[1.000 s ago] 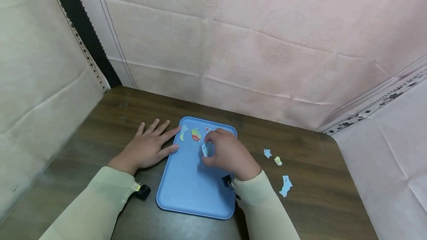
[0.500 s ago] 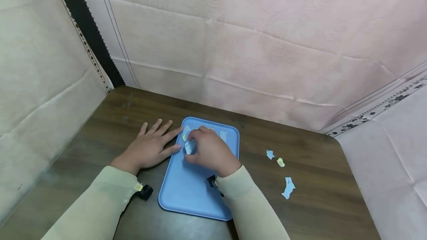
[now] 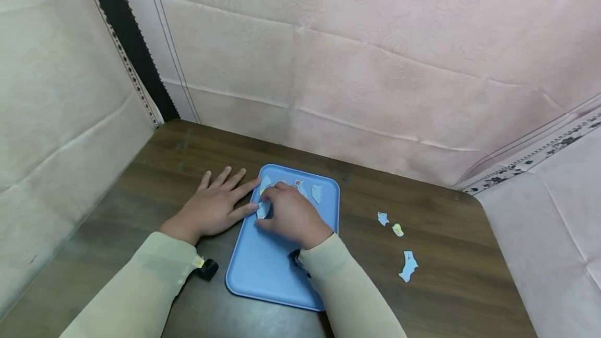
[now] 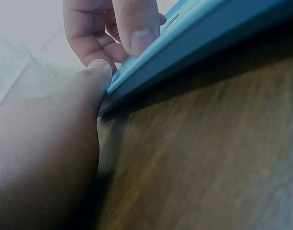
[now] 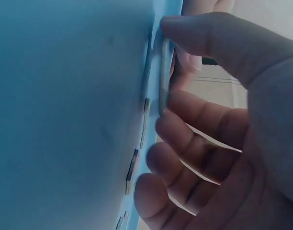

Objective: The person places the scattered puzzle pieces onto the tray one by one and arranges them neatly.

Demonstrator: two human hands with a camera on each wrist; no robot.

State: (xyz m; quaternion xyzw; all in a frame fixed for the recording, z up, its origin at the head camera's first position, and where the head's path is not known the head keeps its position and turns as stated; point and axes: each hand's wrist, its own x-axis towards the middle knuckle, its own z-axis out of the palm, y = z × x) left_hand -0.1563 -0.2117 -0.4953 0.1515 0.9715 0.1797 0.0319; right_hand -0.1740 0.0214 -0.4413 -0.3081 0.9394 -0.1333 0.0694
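My right hand (image 3: 295,215) pinches a flat light-blue puzzle piece (image 3: 263,209) between thumb and fingers, low over the left side of the blue tray (image 3: 267,275). Seen edge-on in the right wrist view, the puzzle piece (image 5: 163,76) looks thin, with the thumb at one end and fingertips at the other. Spread flat on the table, my left hand (image 3: 210,208) has its thumb and index fingertip at the tray's left rim. Along the tray's far end lie other pieces: a pale blue one (image 3: 316,193), a blue one with red (image 3: 300,186), and one at the left corner (image 3: 265,182). Another is mostly hidden behind the right hand.
Right of the tray, three loose pieces lie on the brown wooden table (image 3: 451,275): a small blue one (image 3: 382,218), a yellow one (image 3: 397,230) and a longer blue one (image 3: 408,266). Pale cloth curtains (image 3: 357,77) hang around the table's back and sides.
My right hand has carried the puzzle piece left across the tray to its left rim, uncovering the pale blue piece at the far right. The left hand stays in place.
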